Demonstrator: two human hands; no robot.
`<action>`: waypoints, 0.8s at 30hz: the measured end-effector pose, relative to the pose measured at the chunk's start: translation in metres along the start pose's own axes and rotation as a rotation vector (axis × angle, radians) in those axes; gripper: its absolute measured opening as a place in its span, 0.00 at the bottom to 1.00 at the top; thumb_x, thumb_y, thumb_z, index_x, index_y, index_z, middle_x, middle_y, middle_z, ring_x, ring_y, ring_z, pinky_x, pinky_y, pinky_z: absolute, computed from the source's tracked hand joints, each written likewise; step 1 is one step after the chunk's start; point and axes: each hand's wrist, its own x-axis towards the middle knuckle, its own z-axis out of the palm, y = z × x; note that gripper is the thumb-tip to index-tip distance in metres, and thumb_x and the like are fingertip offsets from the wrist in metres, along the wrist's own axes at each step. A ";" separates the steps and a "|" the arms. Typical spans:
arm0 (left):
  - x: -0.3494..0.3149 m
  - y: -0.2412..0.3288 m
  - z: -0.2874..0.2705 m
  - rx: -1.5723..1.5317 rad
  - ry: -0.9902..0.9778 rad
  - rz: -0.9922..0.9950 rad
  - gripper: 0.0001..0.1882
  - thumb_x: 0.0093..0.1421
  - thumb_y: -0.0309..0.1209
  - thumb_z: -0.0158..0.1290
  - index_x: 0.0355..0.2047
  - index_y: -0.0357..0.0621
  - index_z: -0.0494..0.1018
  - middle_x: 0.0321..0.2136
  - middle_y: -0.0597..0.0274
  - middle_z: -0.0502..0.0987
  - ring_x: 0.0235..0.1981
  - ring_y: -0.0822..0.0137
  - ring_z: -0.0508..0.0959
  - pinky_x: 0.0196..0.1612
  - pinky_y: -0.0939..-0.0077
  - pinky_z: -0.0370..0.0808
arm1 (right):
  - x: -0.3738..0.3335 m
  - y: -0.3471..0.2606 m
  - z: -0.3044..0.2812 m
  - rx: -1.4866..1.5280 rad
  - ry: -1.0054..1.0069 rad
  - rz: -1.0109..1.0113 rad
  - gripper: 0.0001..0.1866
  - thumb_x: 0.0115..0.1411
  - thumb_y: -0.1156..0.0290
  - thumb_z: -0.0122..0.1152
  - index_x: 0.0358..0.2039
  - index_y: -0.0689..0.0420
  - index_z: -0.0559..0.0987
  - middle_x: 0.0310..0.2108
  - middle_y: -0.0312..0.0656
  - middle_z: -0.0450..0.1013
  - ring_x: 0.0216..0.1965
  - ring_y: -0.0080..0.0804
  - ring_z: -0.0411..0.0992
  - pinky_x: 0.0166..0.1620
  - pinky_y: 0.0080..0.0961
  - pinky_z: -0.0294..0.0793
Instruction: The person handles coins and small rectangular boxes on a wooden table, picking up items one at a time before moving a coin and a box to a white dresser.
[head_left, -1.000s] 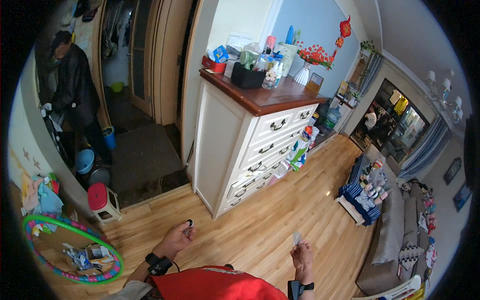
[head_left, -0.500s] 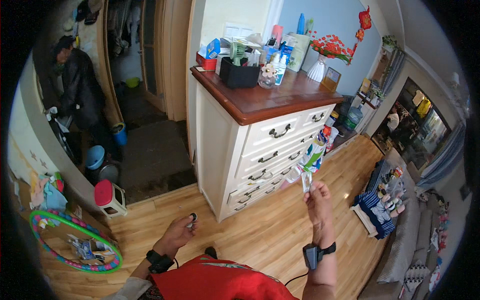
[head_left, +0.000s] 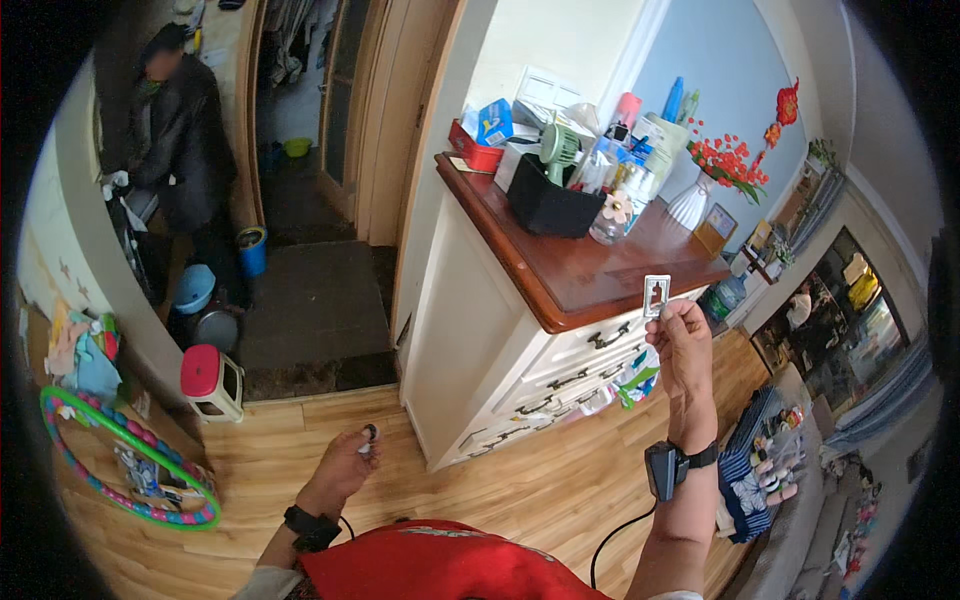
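Note:
Raised in front of the chest of drawers (head_left: pixel 470 330), my right hand (head_left: pixel 684 340) pinches a small flat rectangular piece (head_left: pixel 656 290). It is pale-framed with a dark figure or cut-out in its middle; its exact kind is not clear. Lower down, over the wood floor, my left hand (head_left: pixel 345 468) is closed on a small round dark-topped object (head_left: pixel 371 432) with a pale part below, mostly hidden by the fingers. On the brown top stand a black organizer box (head_left: pixel 550 200) holding a green mini fan (head_left: pixel 558 146), and a glass jar with a flower (head_left: pixel 613 215).
A white vase with red berries (head_left: pixel 690 203) stands farther back. At left are a red-topped stool (head_left: pixel 208 375), a green-and-pink hoop (head_left: pixel 130 440) and blue buckets (head_left: pixel 194 290). Someone in dark clothes (head_left: pixel 190 130) stands by the doorway. A grey sofa (head_left: pixel 800 530) lines the right side.
My right hand has risen toward the chest's top edge, turning the flat piece face-on to view. The left hand stays low, still closed on its object. The view has shifted closer to the chest.

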 end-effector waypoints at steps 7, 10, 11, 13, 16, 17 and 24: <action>-0.016 0.013 -0.025 -0.084 0.229 0.144 0.07 0.61 0.30 0.48 0.38 0.42 0.68 0.30 0.63 0.72 0.28 0.70 0.72 0.29 0.76 0.70 | 0.053 0.004 0.023 -0.161 -0.165 -0.087 0.01 0.58 0.75 0.54 0.30 0.55 0.71 0.26 0.28 0.67 0.27 0.14 0.63 0.32 0.13 0.63; -0.022 0.011 -0.028 -0.138 0.288 0.178 0.07 0.60 0.31 0.48 0.37 0.44 0.68 0.29 0.63 0.72 0.27 0.70 0.72 0.27 0.75 0.71 | 0.074 0.013 0.027 -0.189 -0.193 -0.133 0.01 0.58 0.75 0.54 0.31 0.56 0.71 0.26 0.27 0.65 0.26 0.13 0.60 0.31 0.11 0.59; -0.023 0.009 -0.031 -0.136 0.295 0.186 0.07 0.60 0.32 0.49 0.37 0.44 0.68 0.29 0.64 0.72 0.27 0.70 0.72 0.27 0.76 0.71 | 0.080 0.014 0.026 -0.233 -0.197 -0.114 0.02 0.58 0.75 0.54 0.31 0.56 0.71 0.26 0.27 0.65 0.26 0.13 0.60 0.31 0.10 0.59; -0.025 0.008 -0.033 -0.134 0.305 0.197 0.07 0.60 0.32 0.49 0.37 0.45 0.68 0.29 0.64 0.72 0.26 0.71 0.72 0.27 0.76 0.71 | 0.092 0.015 0.024 -0.267 -0.213 -0.061 0.02 0.58 0.75 0.54 0.31 0.57 0.72 0.25 0.27 0.66 0.25 0.12 0.60 0.29 0.10 0.59; -0.025 0.002 -0.028 -0.158 0.279 0.252 0.06 0.60 0.32 0.48 0.36 0.44 0.68 0.29 0.64 0.72 0.26 0.72 0.72 0.27 0.78 0.70 | 0.106 0.016 0.014 -0.364 -0.226 0.018 0.01 0.58 0.75 0.54 0.31 0.56 0.72 0.24 0.27 0.66 0.24 0.13 0.60 0.28 0.10 0.59; -0.025 0.002 -0.025 -0.166 0.259 0.269 0.06 0.60 0.31 0.48 0.35 0.44 0.68 0.30 0.64 0.72 0.27 0.72 0.72 0.27 0.79 0.70 | 0.112 0.017 0.008 -0.359 -0.267 0.018 0.01 0.58 0.75 0.53 0.31 0.56 0.73 0.23 0.27 0.66 0.24 0.13 0.61 0.29 0.10 0.60; -0.020 -0.015 0.007 -0.167 0.263 0.260 0.05 0.60 0.30 0.48 0.34 0.44 0.68 0.29 0.66 0.71 0.27 0.74 0.70 0.27 0.79 0.67 | 0.122 0.029 -0.014 -0.515 -0.330 -0.093 0.02 0.58 0.76 0.53 0.31 0.59 0.73 0.25 0.27 0.66 0.27 0.14 0.61 0.33 0.12 0.62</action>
